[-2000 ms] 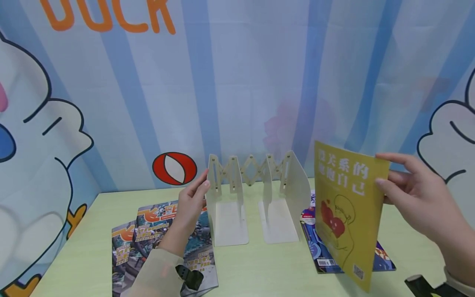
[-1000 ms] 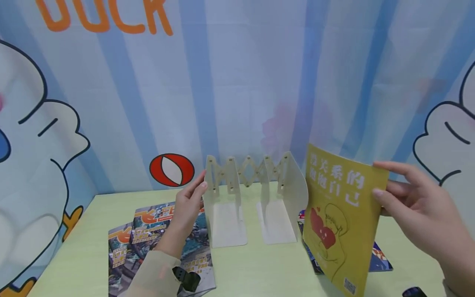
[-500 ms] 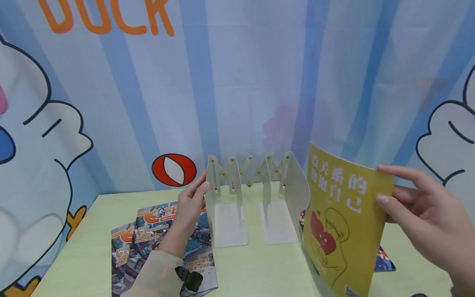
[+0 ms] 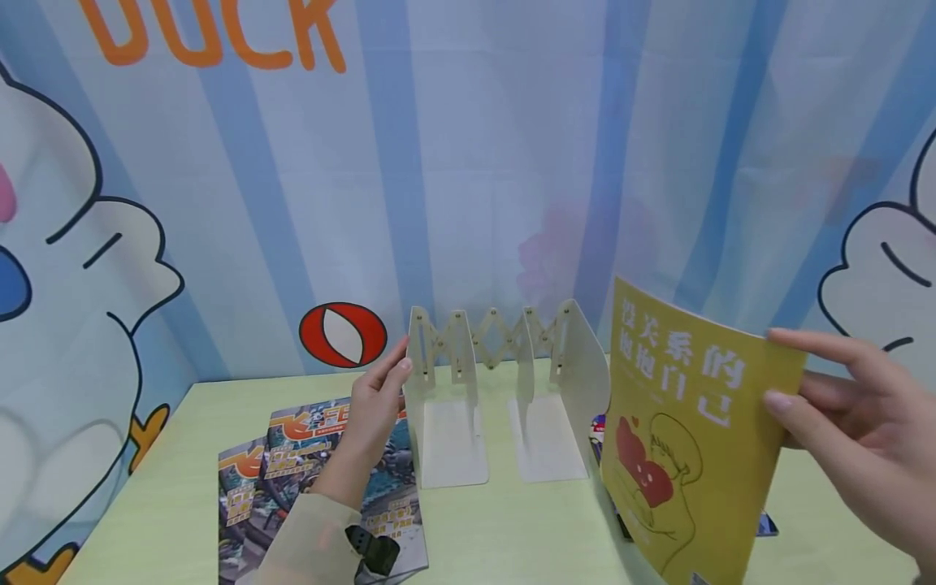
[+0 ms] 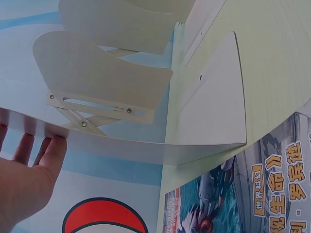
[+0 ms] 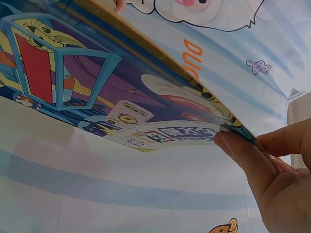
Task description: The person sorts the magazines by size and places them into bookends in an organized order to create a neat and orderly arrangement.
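Observation:
An expandable off-white bookend rack (image 4: 537, 435), its upright plates joined by folding crosspieces at the back, stands on the table. My left hand (image 4: 371, 410) is at its left outer plate; in the left wrist view the fingertips (image 5: 57, 145) rest against that plate's outer face. Right of the rack, my right hand (image 4: 855, 431) pinches a magazine (image 4: 658, 520) by its upper right edge, thumb in front. Its yellow cover, with a line-drawn figure and red hearts, faces me. The right wrist view shows a colourful cartoon cover (image 6: 87, 77) on the other side.
Overlapping comic-style magazines (image 4: 395, 528) lie on the table (image 4: 146, 487) left of the rack, partly under my left forearm. Another dark blue magazine (image 4: 768, 524) lies at the right, mostly hidden behind the held one. A striped cartoon curtain (image 4: 475, 162) hangs behind the table.
The yellow-covered magazine first came a little toward me and left, turning its cover more to view, then shifted right with my right hand. My left hand stays at the rack.

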The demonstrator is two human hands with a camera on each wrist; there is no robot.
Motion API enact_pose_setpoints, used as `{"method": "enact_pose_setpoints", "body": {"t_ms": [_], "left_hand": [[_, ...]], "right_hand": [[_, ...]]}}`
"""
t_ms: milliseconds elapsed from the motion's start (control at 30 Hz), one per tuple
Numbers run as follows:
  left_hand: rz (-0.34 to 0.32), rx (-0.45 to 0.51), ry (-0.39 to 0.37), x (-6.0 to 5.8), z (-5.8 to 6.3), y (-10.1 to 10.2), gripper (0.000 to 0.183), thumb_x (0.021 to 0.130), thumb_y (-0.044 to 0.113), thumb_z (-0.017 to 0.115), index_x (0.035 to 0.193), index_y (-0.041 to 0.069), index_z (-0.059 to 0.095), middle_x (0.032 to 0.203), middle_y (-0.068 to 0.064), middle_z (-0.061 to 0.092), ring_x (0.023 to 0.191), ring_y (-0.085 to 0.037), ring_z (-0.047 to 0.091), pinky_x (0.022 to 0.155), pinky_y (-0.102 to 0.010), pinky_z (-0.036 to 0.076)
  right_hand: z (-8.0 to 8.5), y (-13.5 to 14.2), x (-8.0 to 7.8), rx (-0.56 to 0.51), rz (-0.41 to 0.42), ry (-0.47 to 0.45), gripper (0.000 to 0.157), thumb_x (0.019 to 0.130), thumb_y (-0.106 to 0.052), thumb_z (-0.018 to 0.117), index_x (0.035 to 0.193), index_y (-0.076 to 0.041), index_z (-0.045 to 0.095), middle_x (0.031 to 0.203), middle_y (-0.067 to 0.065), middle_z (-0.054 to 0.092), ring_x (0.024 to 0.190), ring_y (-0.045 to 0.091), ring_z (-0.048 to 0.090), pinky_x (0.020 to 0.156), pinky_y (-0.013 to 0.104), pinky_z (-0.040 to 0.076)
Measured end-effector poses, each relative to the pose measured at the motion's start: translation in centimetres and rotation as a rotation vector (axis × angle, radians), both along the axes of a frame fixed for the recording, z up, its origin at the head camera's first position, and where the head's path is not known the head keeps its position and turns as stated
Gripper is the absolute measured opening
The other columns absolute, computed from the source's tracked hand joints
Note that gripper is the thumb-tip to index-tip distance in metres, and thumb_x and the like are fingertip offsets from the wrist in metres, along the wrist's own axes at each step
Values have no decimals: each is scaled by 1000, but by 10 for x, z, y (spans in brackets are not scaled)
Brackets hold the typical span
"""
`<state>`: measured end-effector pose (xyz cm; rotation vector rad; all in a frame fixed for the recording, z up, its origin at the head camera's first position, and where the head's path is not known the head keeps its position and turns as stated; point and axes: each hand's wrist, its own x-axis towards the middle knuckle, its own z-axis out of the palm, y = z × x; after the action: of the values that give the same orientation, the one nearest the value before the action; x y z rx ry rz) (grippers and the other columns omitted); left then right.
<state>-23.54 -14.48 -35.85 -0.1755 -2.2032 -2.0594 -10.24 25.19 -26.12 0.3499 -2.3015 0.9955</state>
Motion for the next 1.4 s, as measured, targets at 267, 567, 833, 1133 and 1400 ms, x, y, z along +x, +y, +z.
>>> {"method": "enact_pose_setpoints", "body": {"t_ms": [267,567,833,1133,1400], "left_hand": [[9,2,-13,0,0,0,45,100,34,44,145,32,38,154,7,31,139,-23,33,105,-53,39],[15,9,-11,1,0,1,44,101,32,43,144,33,39,154,6,31,138,-23,33,105,-52,40],[14,3,3,0,0,1,44,101,33,43,145,31,39,153,6,31,139,-24,33,104,-52,40],[15,4,-1,0,-1,1,44,101,32,43,145,31,39,153,5,32,138,-23,34,104,-51,41],[18,-3,4,0,0,1,44,101,33,43,144,31,39,153,6,32,139,-23,33,103,-49,42]], "right_hand": [[1,4,2,5,41,41,57,90,12,50,142,-10,40,105,-32,57,80,-11,65,55,23,56],[4,6,6,-3,44,52,57,89,14,50,141,-8,42,108,-31,58,79,-10,65,55,21,56],[3,4,7,9,46,46,59,89,14,51,141,-9,41,106,-31,58,78,-9,66,55,23,56],[-6,-7,6,-9,-1,-13,58,90,8,54,141,-15,41,103,-33,57,74,-6,66,58,23,56],[-9,-19,0,-18,-15,2,55,89,8,56,138,-15,45,102,-36,55,73,-9,65,58,19,55]]}}
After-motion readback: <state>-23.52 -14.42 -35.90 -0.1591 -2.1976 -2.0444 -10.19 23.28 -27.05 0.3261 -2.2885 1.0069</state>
